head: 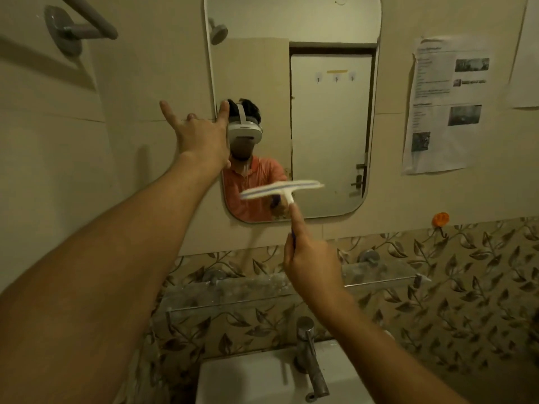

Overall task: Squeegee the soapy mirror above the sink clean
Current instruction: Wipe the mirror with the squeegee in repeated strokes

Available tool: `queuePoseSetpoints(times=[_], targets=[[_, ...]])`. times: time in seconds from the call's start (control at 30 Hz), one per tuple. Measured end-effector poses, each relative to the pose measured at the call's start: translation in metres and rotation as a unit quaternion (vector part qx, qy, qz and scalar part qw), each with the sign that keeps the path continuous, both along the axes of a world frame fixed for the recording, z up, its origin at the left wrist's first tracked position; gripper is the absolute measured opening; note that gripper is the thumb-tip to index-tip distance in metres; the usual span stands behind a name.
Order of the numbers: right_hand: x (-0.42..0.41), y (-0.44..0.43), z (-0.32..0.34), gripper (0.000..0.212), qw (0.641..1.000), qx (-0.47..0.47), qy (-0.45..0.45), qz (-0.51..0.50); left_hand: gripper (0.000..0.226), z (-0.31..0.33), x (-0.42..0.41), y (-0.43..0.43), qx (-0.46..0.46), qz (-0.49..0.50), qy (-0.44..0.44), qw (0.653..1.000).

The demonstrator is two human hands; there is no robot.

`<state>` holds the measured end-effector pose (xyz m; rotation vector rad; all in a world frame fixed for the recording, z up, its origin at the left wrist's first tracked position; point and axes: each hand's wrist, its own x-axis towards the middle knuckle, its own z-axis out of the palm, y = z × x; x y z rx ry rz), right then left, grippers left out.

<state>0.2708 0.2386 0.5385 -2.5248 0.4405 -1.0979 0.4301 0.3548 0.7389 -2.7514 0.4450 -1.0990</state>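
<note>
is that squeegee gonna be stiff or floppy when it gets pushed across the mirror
Probably light: the right hand holds the squeegee up by its thin handle end alone. The white T-shaped head looks like rigid plastic and shows no sag, so likely stiff. Its blade edge is too blurred to judge for flex. On a soapy mirror it may slide easily.

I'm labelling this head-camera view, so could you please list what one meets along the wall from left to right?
Grab bar mount → left hand → mirror → printed paper sheet → orange wall hook.
</note>
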Motion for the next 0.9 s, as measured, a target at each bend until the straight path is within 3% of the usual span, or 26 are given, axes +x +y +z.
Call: queuePoseSetpoints(times=[0.13,0.3,0.47,0.67,0.9], targets=[[-0.003,0.006,-0.049,0.075,0.998,0.023,0.057,0.003,0.125,0.000,-0.001,0.000,-0.001,0.001,-0.003,1.000],[-0.016,-0.006,-0.052,0.070,0.993,0.064,0.093,0.021,0.125,0.000,0.000,0.000,0.000,-0.002,0.001,1.000],[-0.040,-0.025,0.020,0.064,0.995,0.091,-0.016,0.034,0.124,0.001,0.005,0.000,-0.003,-0.001,-0.002,1.000],[-0.043,-0.064,0.126,0.057,0.997,0.056,-0.053,-0.002,0.125,0.002,0.000,-0.002,0.001,0.003,0.003,1.000],[-0.038,-0.071,0.133,0.058,0.999,0.038,-0.024,-0.019,0.113,0.002,-0.003,-0.002,0.002,0.004,-0.009,1.000]])
